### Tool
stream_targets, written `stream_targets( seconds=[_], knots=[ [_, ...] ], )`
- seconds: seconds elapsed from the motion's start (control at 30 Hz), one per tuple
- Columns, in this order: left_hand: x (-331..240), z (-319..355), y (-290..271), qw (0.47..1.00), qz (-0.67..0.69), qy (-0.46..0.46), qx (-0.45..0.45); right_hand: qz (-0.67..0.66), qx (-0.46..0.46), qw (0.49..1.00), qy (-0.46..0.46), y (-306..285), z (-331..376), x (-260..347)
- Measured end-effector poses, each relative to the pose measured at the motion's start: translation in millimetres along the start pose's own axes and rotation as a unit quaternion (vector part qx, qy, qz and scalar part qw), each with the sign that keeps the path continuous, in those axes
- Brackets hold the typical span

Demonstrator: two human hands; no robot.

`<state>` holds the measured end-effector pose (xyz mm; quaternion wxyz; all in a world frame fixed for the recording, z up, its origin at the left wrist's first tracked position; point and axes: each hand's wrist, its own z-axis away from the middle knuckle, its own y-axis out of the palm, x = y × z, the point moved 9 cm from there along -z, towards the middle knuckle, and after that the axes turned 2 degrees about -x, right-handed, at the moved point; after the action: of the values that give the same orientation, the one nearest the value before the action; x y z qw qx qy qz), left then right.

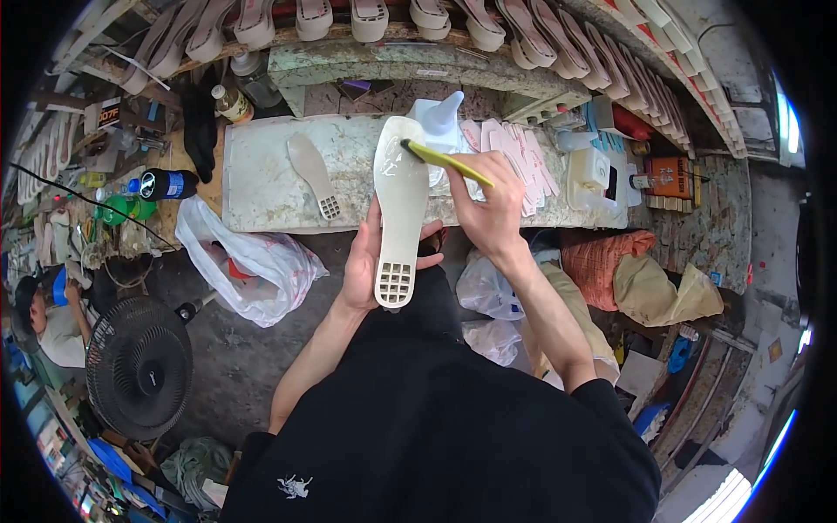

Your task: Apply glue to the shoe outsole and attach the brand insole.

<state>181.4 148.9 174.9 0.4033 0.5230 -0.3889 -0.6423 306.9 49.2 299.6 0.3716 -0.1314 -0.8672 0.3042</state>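
A cream-coloured shoe sole (399, 200) with a grid of square holes in its heel lies across my left hand (360, 261), whose fingers wrap beneath it. In my right hand (491, 202) is a yellow-handled brush (453, 164), pinched near the end of its handle. Its dark bristles touch the toe half of the sole, where a wet, shiny film shows. Left of them, a second sole (314, 174) rests on the worn white worktable (261, 187). Just behind the held sole stands a white plastic bottle (438, 122) with a pale spout.
Pink-and-white insole pieces (516, 157) lie on the table's right part, beside a white container (589, 170). Rows of soles (370, 19) line the shelf above. A plastic bag (248, 261) hangs at the table's front left. A black fan (141, 368) stands lower left, near another person (57, 322).
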Motion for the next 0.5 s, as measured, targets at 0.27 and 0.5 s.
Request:
stream_targets(
  seconds=[0.27, 0.5],
  knots=[
    [-7.8, -1.2, 10.8, 1.0, -0.001, -0.005, 0.005, -0.05, -0.052, 0.997, 0.005, -13.7, -23.9, 10.8],
    [-9.6, 6.6, 12.9, 1.0, 0.004, 0.005, 0.017, -0.089, 0.02, 0.994, -0.063, -4.2, -18.8, 46.0]
  ],
)
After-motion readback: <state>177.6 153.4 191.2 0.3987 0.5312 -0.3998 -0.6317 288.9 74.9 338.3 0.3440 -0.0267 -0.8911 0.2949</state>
